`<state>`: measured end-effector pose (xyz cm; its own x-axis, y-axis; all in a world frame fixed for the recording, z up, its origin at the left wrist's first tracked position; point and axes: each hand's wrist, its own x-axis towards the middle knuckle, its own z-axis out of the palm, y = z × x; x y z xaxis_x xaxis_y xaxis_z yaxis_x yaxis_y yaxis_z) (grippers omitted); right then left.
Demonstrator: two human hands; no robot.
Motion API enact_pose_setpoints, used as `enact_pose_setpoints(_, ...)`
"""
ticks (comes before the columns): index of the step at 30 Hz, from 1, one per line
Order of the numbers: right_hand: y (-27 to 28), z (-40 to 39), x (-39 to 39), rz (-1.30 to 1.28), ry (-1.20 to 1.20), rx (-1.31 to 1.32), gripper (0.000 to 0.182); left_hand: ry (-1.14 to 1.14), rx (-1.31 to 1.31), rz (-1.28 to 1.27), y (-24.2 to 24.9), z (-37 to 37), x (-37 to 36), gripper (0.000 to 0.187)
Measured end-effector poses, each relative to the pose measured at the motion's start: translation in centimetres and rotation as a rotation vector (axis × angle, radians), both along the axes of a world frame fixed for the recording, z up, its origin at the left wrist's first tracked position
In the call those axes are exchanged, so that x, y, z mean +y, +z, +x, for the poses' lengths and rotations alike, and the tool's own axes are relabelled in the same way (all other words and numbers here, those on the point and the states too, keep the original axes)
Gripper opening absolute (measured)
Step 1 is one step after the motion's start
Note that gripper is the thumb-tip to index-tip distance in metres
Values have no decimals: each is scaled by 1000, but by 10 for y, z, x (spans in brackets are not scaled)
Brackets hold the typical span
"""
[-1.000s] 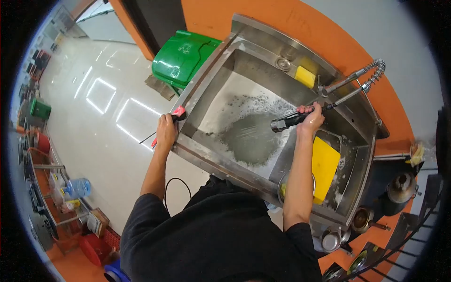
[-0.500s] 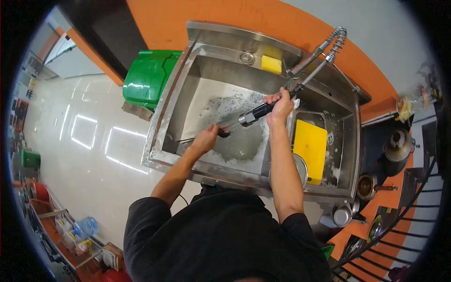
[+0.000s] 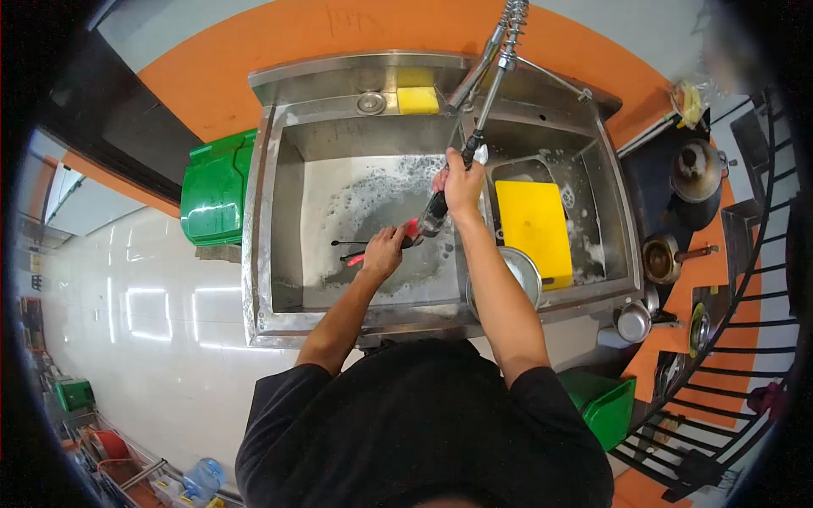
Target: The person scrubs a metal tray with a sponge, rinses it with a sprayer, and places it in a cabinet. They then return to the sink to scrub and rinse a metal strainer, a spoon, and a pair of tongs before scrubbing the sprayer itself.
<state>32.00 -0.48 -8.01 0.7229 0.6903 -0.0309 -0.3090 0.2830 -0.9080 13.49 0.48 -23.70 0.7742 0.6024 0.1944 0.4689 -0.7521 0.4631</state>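
My left hand is closed around some slim utensils with red and black parts, over the soapy water of the large left basin. In my right hand is the black grip of the spray faucet, its nozzle pointing down at the utensils. A yellow cutting board lies in the right basin, to the right of my right forearm. Beside it, a round metal bowl is partly hidden by that forearm.
A yellow sponge sits on the sink's back ledge near the faucet spring. Green bins stand left and lower right. Pots and a kettle-like vessel are at the right.
The view has shifted, so the sink sits further left. The sprayer nozzle now points more steeply down and is closer to my left hand; more of the red and black utensils shows.
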Motion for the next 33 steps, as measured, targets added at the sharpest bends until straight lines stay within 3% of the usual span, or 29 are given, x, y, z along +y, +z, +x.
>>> enact_pose_setpoints(2,-5,5,3,-124,-101,-219,32,17,-17,-15,3,1,-5,52)
enact_pose_setpoints(7,11,-2,2,25,34,51,34,106,-37,-181,-2,8,-13,54)
enact_pose_setpoints(10,9,-2,4,1,-26,-33,36,79,-34,-245,0,12,-19,51)
enact_pose_setpoints(12,6,0,6,5,-73,-48,37,70,-230,-373,3,17,-20,43)
enact_pose_setpoints(16,-3,6,1,-78,-57,-166,35,163,-212,-492,-5,22,-21,33)
enact_pose_setpoints(18,-2,5,-3,-85,-27,-163,34,172,-138,-733,-3,26,-17,26)
enact_pose_setpoints(19,1,1,-4,-54,1,-79,33,168,-136,-733,-6,28,-15,26)
enact_pose_setpoints(21,6,-6,-7,6,36,58,32,173,-509,-1401,-13,32,-13,17)
enact_pose_setpoints(25,14,1,-4,94,-56,74,30,128,-468,-1616,-1,30,-6,11)
enact_pose_setpoints(27,19,12,-2,138,-124,13,30,109,-719,-1882,9,28,-7,8)
enact_pose_setpoints(31,25,8,-4,170,-161,-9,35,-2,-753,-1983,12,24,5,10)
enact_pose_setpoints(33,21,-1,-5,113,-64,20,37,94,-599,-1701,1,34,12,16)
